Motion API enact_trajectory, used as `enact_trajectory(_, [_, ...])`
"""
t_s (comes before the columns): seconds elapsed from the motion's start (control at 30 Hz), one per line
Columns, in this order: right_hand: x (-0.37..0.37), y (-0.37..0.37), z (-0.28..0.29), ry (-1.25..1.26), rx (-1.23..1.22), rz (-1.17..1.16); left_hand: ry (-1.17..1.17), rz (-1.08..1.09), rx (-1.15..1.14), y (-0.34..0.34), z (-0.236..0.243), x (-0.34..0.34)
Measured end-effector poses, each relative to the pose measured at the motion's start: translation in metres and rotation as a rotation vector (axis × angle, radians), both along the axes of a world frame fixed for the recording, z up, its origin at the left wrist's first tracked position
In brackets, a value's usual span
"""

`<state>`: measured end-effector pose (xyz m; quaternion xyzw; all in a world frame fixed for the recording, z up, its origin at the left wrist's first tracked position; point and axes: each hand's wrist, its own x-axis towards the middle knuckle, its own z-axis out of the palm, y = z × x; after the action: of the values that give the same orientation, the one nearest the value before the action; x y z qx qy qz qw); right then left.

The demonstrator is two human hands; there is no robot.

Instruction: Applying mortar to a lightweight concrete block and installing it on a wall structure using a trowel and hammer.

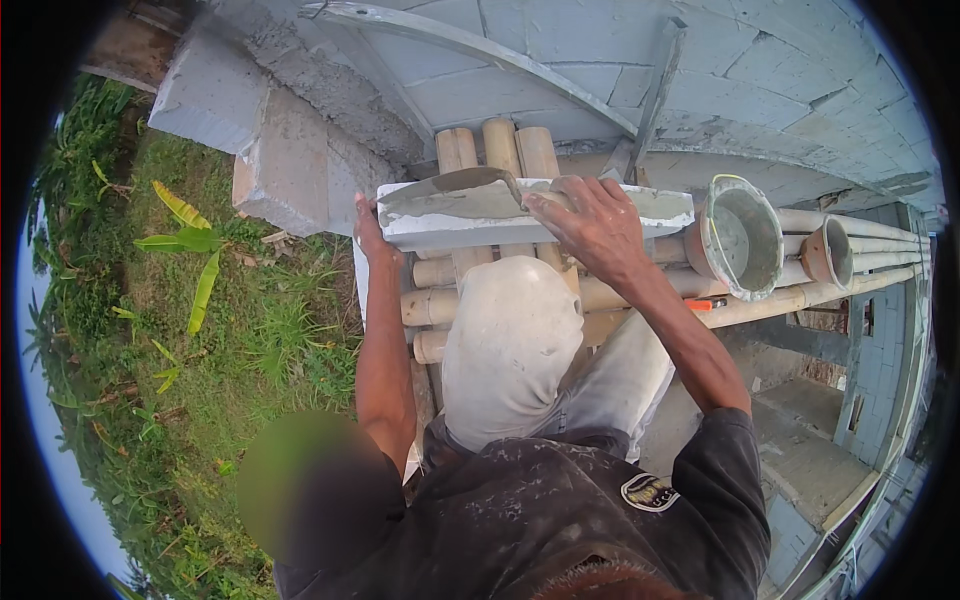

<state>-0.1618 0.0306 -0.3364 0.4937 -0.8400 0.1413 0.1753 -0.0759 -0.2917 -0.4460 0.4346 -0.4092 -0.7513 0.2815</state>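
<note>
Fingers of the right hand [592, 222] grip a part-hidden trowel [450, 189]; left hand [374, 236] clasps a block [465, 236], fingertips unseen.

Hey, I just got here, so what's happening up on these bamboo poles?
A person is working mortar on a pale block. The left hand is against the block's left end, while the right hand holds a trowel, its blade over the top face, where grey mortar is spread. Two buckets stand to the right on bamboo poles.
</note>
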Motion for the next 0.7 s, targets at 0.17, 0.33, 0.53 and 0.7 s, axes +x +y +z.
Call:
enact_trajectory(0.17, [0.0,0.011,-0.001,0.023,-0.037,-0.055,0.084,-0.017,-0.021,0.0,-0.003,-0.001])
enact_trajectory(0.33, [0.005,0.011,0.009,-0.059,0.032,-0.065,0.057,-0.04,0.019,0.0,-0.002,0.003])
enact_trajectory(0.53, [0.004,-0.003,0.039,-0.468,0.08,-0.088,0.032,-0.021,-0.009,0.002,0.0,0.002])
enact_trajectory(0.7, [0.015,0.001,0.042,-0.6,0.22,-0.067,0.09,-0.053,0.006,0.0,-0.001,0.001])
